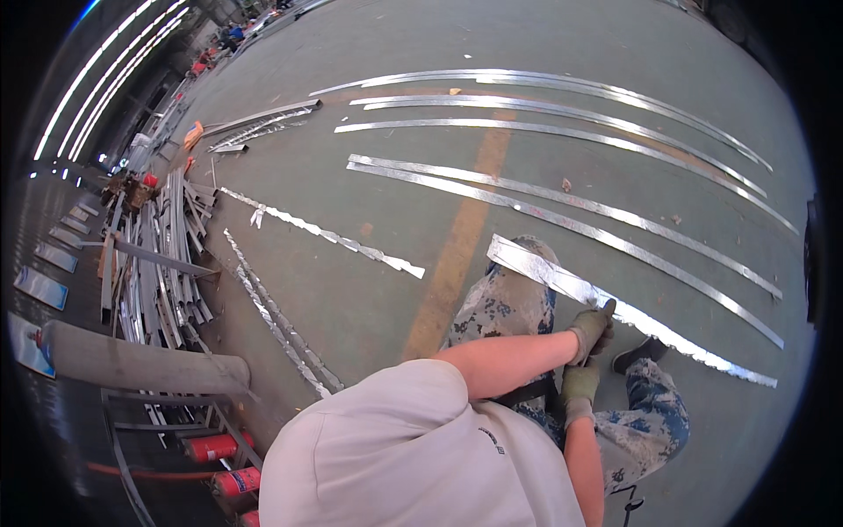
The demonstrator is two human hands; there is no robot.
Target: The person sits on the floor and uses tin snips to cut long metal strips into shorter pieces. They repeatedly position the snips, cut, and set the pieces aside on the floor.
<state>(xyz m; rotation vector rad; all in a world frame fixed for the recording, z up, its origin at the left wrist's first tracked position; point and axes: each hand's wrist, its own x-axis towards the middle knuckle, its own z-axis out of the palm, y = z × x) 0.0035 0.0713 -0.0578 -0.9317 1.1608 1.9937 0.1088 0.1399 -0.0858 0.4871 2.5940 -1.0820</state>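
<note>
A long, shiny, foil-like metal strip (562, 279) slants in front of me from above my knee down to the right. Its lower edge looks ragged on the right half. My gloved left hand (592, 332) is closed at the strip's near edge, around its middle, with the thumb up against it. Just below, my gloved right hand (580, 386) is closed too, close under the left. A thin dark piece shows between the two hands, but I cannot make out what the right one grips.
Several long flat metal strips (562, 180) lie across the green floor ahead. Crumpled foil-like strips (320, 230) lie to the left. Beyond them are a pile of metal profiles (176, 255), a grey cylinder (145, 358) and red fire extinguishers (215, 446). A yellow line (452, 263) crosses the floor.
</note>
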